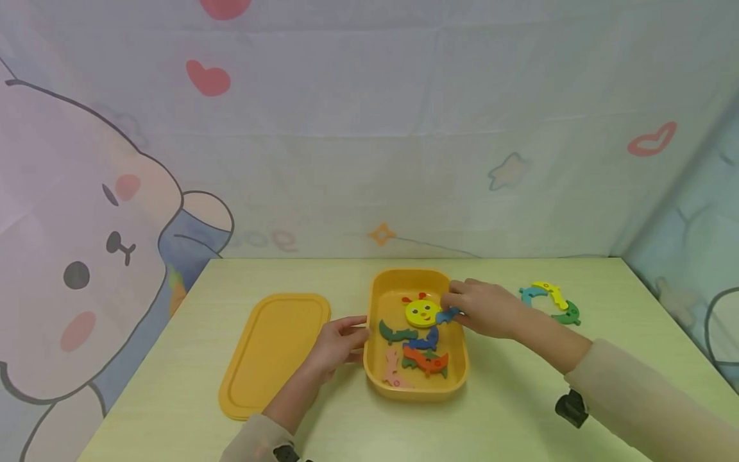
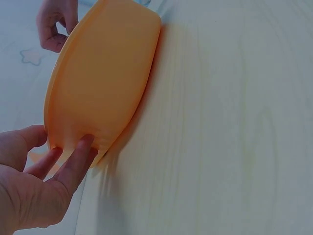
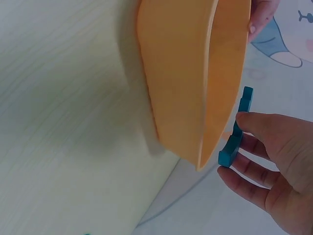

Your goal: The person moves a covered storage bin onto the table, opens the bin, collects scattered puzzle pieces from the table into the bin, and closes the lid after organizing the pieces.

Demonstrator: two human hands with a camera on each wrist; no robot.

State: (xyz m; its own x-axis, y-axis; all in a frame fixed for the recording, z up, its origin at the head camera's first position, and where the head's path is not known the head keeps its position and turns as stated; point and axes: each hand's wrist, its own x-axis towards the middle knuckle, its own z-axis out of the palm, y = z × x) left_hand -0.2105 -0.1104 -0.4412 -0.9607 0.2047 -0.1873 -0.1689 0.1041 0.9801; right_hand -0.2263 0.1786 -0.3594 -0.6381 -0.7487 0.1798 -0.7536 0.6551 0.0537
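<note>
With the blue piece point(image 1: 446, 316) pinched between thumb and fingers of the right hand point(image 1: 484, 309), at the upper right of the tub point(image 1: 411, 393) (a little right of frame centre), keep the grip light but sure. Better to pass clear of the yellow face point(image 1: 421, 314). With fingers of the left hand point(image 1: 337, 345) loosely extended against the tub's left wall, steady without pushing.

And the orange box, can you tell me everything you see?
The orange box looks like smooth plastic, with rounded corners, a thin rim and an open top. It stands upright on the table, beside but apart from a flat orange lid. Inside lie colourful pieces and a yellow smiling face. The left grip touches its outer side.
</note>
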